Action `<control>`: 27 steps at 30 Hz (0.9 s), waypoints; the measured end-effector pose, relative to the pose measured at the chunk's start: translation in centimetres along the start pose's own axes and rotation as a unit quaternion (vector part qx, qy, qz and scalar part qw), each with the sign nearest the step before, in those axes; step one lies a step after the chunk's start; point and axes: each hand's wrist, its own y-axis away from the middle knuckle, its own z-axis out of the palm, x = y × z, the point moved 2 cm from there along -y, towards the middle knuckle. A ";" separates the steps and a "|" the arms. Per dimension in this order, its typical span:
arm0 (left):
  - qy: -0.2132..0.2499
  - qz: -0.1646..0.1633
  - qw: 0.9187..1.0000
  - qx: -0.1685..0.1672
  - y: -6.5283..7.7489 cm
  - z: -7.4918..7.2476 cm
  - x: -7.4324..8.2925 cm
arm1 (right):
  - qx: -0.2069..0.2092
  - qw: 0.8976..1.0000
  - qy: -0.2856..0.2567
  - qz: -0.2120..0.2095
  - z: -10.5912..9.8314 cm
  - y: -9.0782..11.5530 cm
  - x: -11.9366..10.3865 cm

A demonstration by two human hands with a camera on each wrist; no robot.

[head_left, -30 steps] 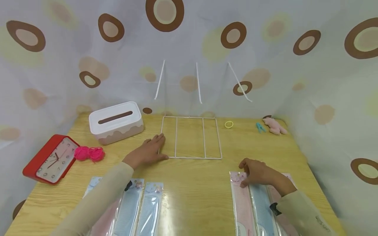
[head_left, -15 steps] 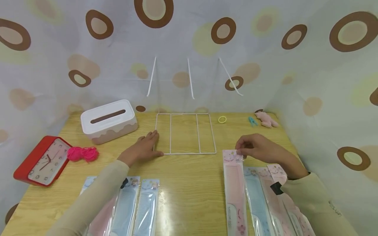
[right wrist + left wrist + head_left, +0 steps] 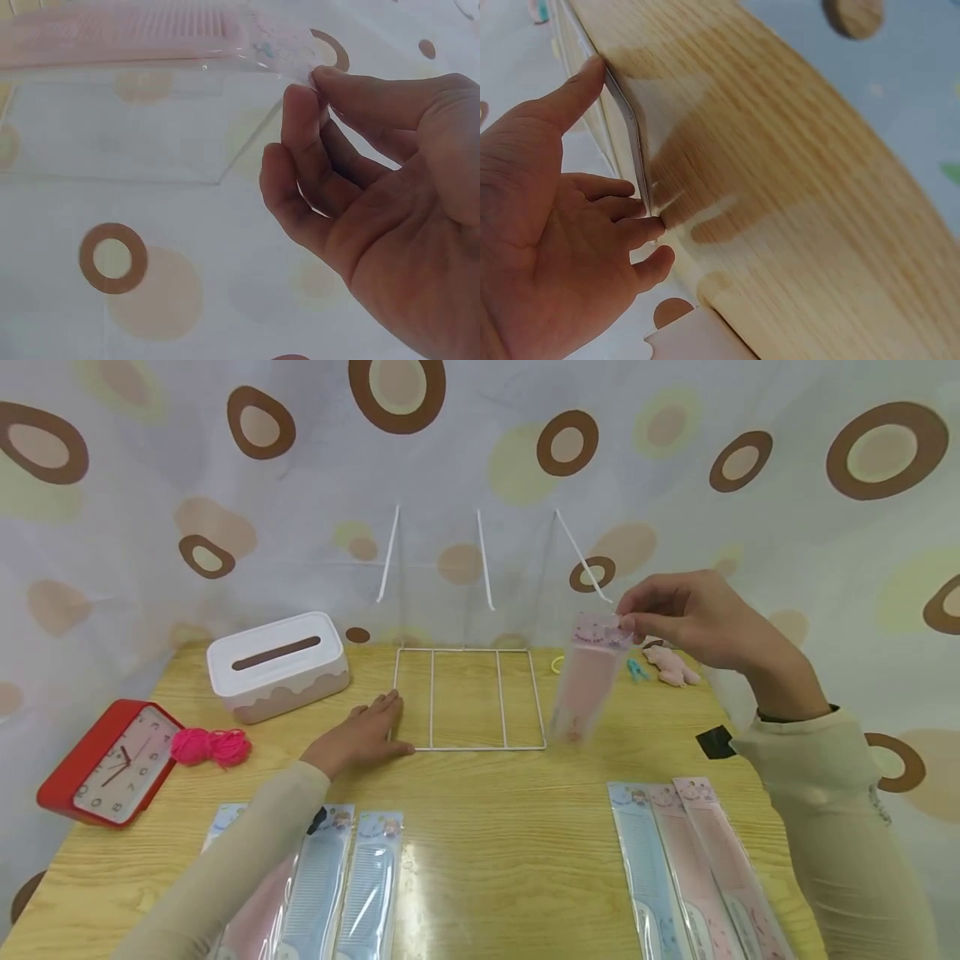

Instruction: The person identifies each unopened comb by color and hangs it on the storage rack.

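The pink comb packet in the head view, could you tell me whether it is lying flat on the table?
No, the right hand pinches the pink comb packet by its top edge and it hangs in the air above the table.

The surface point(image 3: 480, 827) is light wood with visible grain. On it a white wire rack point(image 3: 468, 699) lies flat near the far edge. To the left of the rack stand a white tissue box point(image 3: 277, 666), a red clock point(image 3: 108, 762) and a bundle of pink yarn point(image 3: 210, 747). To the right of the rack lie a yellow ring point(image 3: 557, 663), a blue clip point(image 3: 637, 670) and a small pink toy point(image 3: 672, 664). Packaged combs lie at the near edge: one group on the left point(image 3: 337, 885), three on the right point(image 3: 690, 860).
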 end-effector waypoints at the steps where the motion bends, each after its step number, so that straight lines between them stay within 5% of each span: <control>1: 0.002 0.000 1.000 -0.001 -0.1 0.1 0.0 | 0.007 1.000 0.005 -0.004 -0.3 -0.3 0.0; 18: 0.011 -0.009 1.000 0.005 -0.3 0.8 0.3 | 0.040 0.999 0.013 0.008 -1.5 -1.8 2.0; 27: 0.005 -0.016 1.000 0.000 -1.0 0.2 -0.2 | 0.074 0.994 0.062 0.050 -0.3 -7.6 4.2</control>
